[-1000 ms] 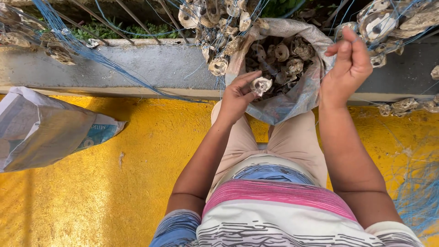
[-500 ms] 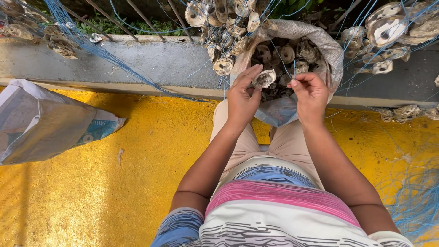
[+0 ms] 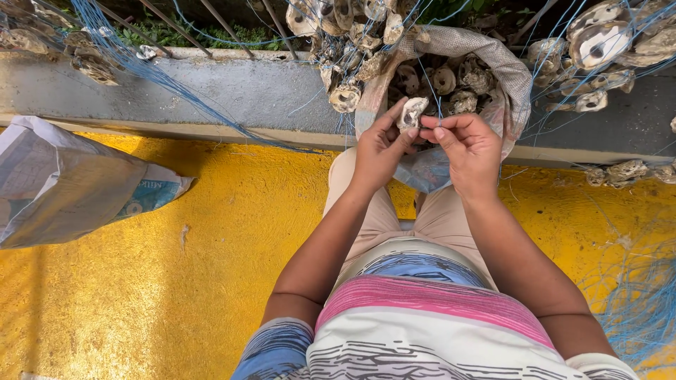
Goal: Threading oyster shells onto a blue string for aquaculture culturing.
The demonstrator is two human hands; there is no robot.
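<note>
The person's left hand [image 3: 380, 151] is pinching a pale grey oyster shell [image 3: 411, 112] between thumb and fingers, just in front of the open grey woven sack of shells [image 3: 517, 77]. The right hand [image 3: 468, 148] is closing its fingertips on a thin blue line [image 3: 431, 105] beside the shell, the two hands almost touching. Far left, a white plastic sack with a blue printed patch [image 3: 67, 183] is lying on the yellow floor [image 3: 211, 281].

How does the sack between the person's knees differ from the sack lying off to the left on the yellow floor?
The sack between the knees stands upright with its mouth rolled open, full of shells; the sack on the left lies on its side, contents hidden. The first is grey-brown, the second whitish with blue print. Both hands, left hand and right hand, work above the first; nothing touches the second. Both are woven bags.
</note>
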